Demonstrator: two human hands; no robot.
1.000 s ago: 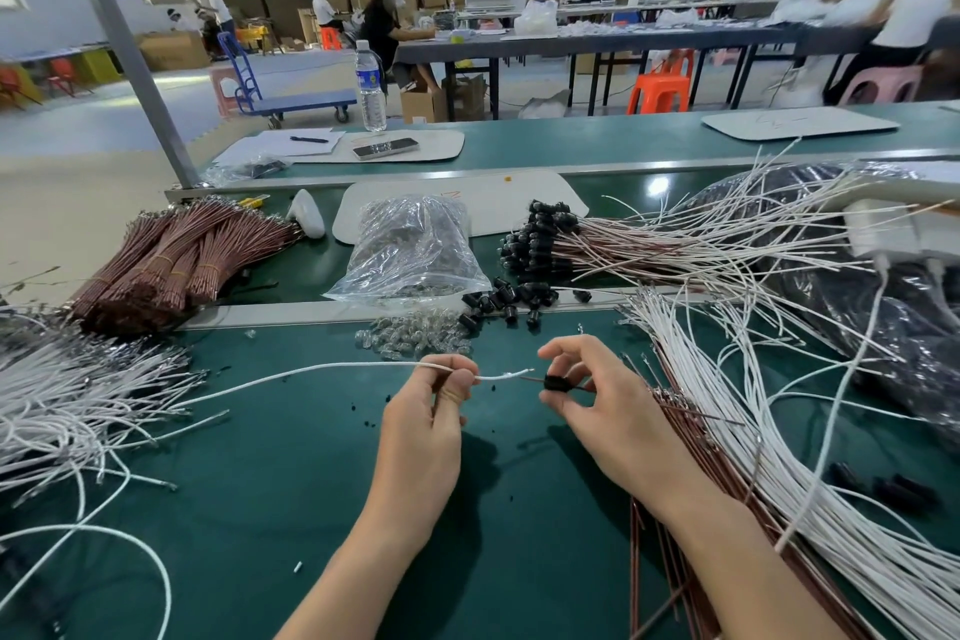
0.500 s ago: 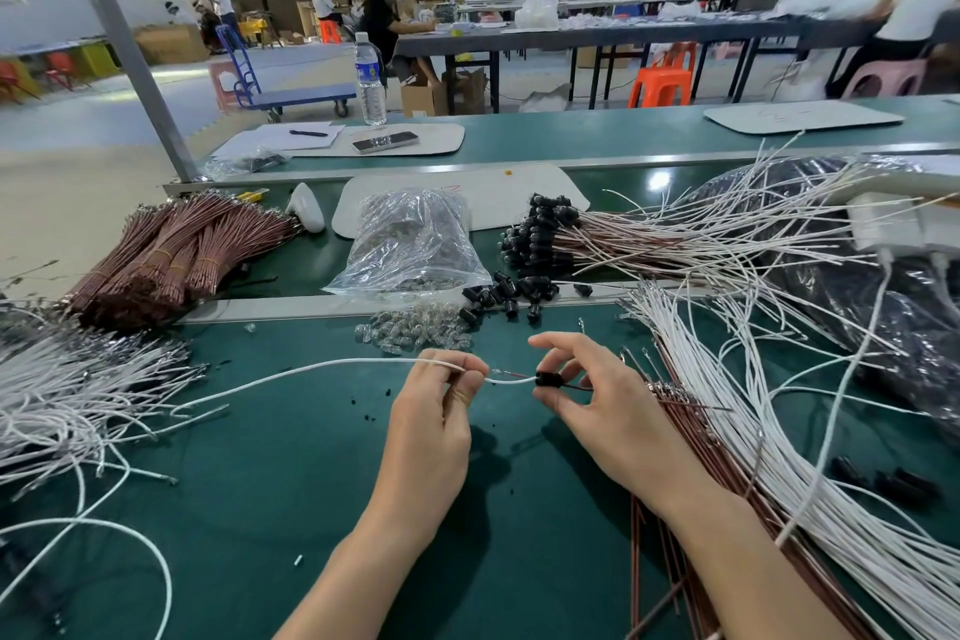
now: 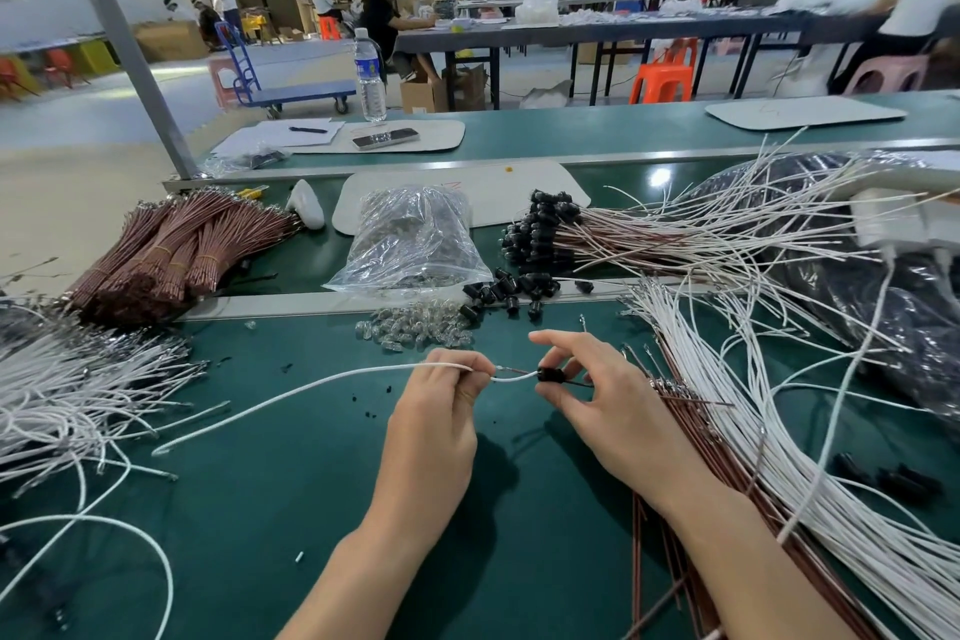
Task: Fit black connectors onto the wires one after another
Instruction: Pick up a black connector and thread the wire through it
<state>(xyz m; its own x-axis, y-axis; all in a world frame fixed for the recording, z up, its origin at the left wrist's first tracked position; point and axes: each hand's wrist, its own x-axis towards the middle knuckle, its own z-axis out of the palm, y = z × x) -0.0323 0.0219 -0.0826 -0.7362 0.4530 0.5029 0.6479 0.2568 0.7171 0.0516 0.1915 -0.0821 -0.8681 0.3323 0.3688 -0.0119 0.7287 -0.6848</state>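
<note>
Well, the green bench fills the lower half of the frame. Down the right side sprawls a heap of white wires, and a second white tangle lies at the left edge. Tied brown wire bundles sit at upper left, with a clear plastic bag in the middle. Just right of the bag is a sheaf of capped wires. Loose connectors lie below that, beside a scatter of small glass bulbs.

At centre frame my left hand pinches a white wire near its end — thumb and forefinger closed on it — and the rest trails off toward the lower left across the bench. My right hand grips the black connector between thumb and curled fingers, with the index finger lifted straight. The wire's tip reaches the connector's left side.
</note>
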